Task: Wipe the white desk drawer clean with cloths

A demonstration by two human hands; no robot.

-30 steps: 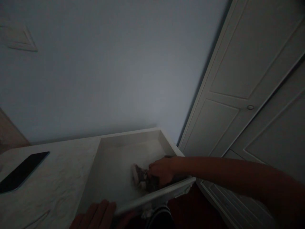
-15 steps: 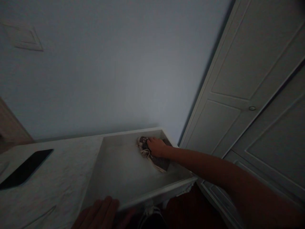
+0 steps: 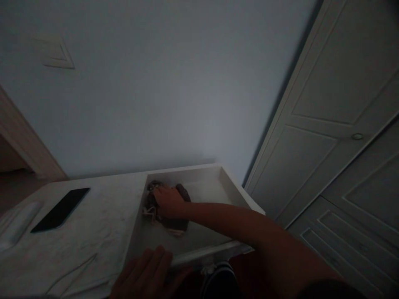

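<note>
My right hand (image 3: 168, 201) presses down on a crumpled dark brown cloth (image 3: 179, 224) with pale edges, its fingers closed over it. The cloth lies on the floor of a shallow white drawer (image 3: 208, 191), against the left inner wall. My right forearm reaches across the drawer from the lower right. My left hand (image 3: 145, 272) is at the drawer's near left corner, fingers bent over the front rim and the thumb below on the outer side.
Left of the drawer, a pale mottled tabletop (image 3: 106, 207) holds a dark flat phone-like slab (image 3: 60, 209), a whitish object (image 3: 20, 224) and a thin cable (image 3: 75, 270). A wall (image 3: 174, 83) rises behind, with a white switch plate (image 3: 56, 52). A panelled wardrobe (image 3: 311, 153) stands at right.
My right hand has slid the cloth from the drawer's right side to its left wall. My left hand stays on the front rim. The whole view has shifted slightly.
</note>
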